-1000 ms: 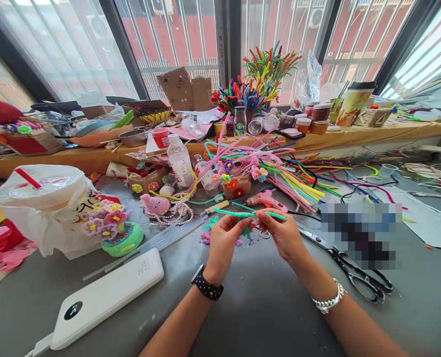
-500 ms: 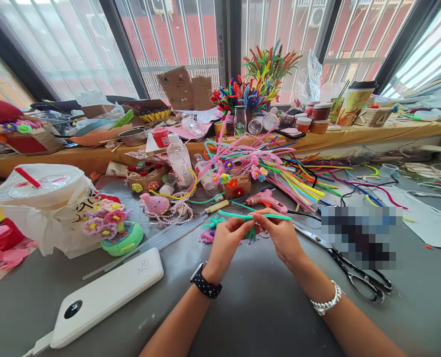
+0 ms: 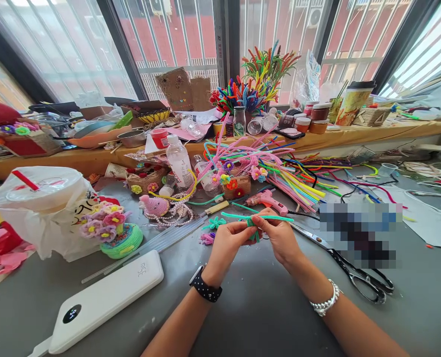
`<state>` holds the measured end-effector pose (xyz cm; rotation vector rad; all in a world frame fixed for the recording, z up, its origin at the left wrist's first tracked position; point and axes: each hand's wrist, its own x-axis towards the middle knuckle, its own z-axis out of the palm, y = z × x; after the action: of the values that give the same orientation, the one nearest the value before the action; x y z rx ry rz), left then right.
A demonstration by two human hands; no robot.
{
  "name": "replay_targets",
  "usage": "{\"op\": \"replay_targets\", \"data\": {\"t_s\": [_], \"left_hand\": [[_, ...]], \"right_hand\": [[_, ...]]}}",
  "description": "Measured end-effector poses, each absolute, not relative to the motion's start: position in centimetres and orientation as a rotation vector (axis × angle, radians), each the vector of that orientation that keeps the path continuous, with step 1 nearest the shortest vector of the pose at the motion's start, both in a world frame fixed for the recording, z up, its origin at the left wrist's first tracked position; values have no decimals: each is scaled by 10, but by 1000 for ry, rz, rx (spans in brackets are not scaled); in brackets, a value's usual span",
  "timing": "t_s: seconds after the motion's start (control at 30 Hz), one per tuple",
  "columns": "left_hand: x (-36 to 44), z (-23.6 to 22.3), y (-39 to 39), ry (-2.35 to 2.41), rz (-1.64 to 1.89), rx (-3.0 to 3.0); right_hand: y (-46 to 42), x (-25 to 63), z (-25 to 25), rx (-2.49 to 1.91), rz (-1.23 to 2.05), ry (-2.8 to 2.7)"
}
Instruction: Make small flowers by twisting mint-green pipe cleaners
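Observation:
Green pipe cleaners (image 3: 278, 217) are pinched between my two hands, with ends sticking out to the left and right and short pieces hanging below the fingers. My left hand (image 3: 231, 243) is closed on them, thumb and fingertips together. Pressed close beside it, my right hand (image 3: 279, 237) also pinches them between thumb and forefinger. Just left of the hands lies a green pipe-cleaner flower (image 3: 215, 223), with a purple fuzzy piece (image 3: 206, 239) below it, partly hidden by my left hand.
Black-handled scissors (image 3: 349, 267) lie to the right, and a pink glue gun (image 3: 268, 201) rests behind the hands. At the left are a white power bank (image 3: 109, 302), a bagged drink cup (image 3: 49, 208) and a flower pot ornament (image 3: 122, 240). Many pipe cleaners (image 3: 295, 183) pile up behind.
Both hands keep their grip while the fingers shift slightly. The green pipe cleaners have turned a little, and the crossing at the middle shows more plainly between the fingertips.

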<state>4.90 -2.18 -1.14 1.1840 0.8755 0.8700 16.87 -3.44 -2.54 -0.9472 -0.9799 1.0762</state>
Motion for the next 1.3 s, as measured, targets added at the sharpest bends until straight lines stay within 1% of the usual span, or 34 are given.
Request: {"op": "replay_targets", "data": {"t_s": [0.3, 0.43, 0.63, 0.93, 1.3], "left_hand": [[53, -10, -25, 880, 861, 1297], [49, -8, -22, 936, 910, 1429], [43, -5, -19, 929, 839, 1353], [42, -3, -19, 976, 851, 1489], [45, -3, -19, 969, 895, 1419]], "right_hand": [[-36, 166, -25, -957, 1040, -962], [-35, 171, -22, -982, 1078, -1051], [-33, 185, -15, -1045, 1158, -1286], [-34, 192, -13, -1135, 869, -1500], [-33, 188, -15, -1045, 1163, -1264]]}}
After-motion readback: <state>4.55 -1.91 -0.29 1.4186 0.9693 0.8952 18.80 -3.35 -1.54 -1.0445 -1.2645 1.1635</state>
